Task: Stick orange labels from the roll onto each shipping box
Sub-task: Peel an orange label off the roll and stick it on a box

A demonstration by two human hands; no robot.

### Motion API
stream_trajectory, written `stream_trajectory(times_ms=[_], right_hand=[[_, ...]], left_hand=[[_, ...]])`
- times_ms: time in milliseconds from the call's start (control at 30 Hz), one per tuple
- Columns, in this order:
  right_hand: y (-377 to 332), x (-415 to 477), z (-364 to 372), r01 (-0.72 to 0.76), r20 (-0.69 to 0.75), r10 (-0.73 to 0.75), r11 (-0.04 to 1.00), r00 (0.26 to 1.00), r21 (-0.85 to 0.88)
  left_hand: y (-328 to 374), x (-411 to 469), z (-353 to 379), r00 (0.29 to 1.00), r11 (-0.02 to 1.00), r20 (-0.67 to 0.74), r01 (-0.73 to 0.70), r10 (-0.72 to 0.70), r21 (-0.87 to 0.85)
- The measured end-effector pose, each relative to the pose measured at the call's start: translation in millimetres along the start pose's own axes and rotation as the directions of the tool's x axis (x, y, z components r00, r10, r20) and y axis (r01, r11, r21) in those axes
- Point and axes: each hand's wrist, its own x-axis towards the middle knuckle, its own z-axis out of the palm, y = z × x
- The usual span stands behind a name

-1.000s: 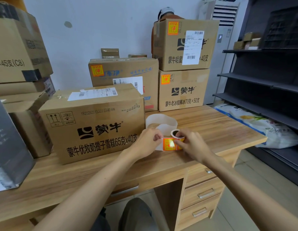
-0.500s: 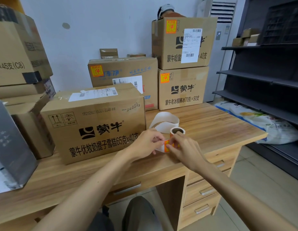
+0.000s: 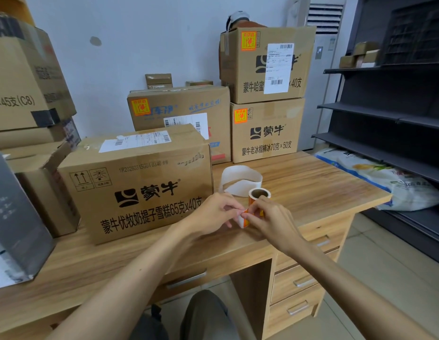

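1. Desk [image 3: 311, 190] of light wood carries the nearest shipping box [image 3: 137, 185], which bears no orange label on its front or top and sits just left of both hands.
2. Label roll [image 3: 259, 195] stands upright at the desk's front edge, trailing curled white backing [image 3: 241, 180] behind it.
3. Left hand [image 3: 211, 213] and right hand [image 3: 272, 220] meet at the roll's side, fingertips pinched together on an orange label [image 3: 246, 214] and its backing strip.
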Motion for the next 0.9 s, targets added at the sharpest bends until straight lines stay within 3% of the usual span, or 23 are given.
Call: stream_trajectory(times_ms=[300, 567, 900], right_hand=[[1.1, -2.0, -1.1, -0.064, -0.017, 0.065, 0.995, 0.998, 0.082], [5.4, -6.8, -3.0, -0.148, -0.024, 0.161, 0.948, 0.987, 0.283], [18.9, -15.8, -34.2, -0.260, 0.000, 0.277, 0.901, 0.961, 0.348]], left_hand=[[1.0, -0.5, 4.4, 0.998, 1.000, -0.060, 0.024, -0.025, -0.006], [2.4, -1.6, 4.5, 0.988, 0.998, -0.143, 0.061, -0.062, -0.009], [2.6, 3.8, 2.9, 0.974, 0.992, -0.191, 0.125, -0.121, 0.009]])
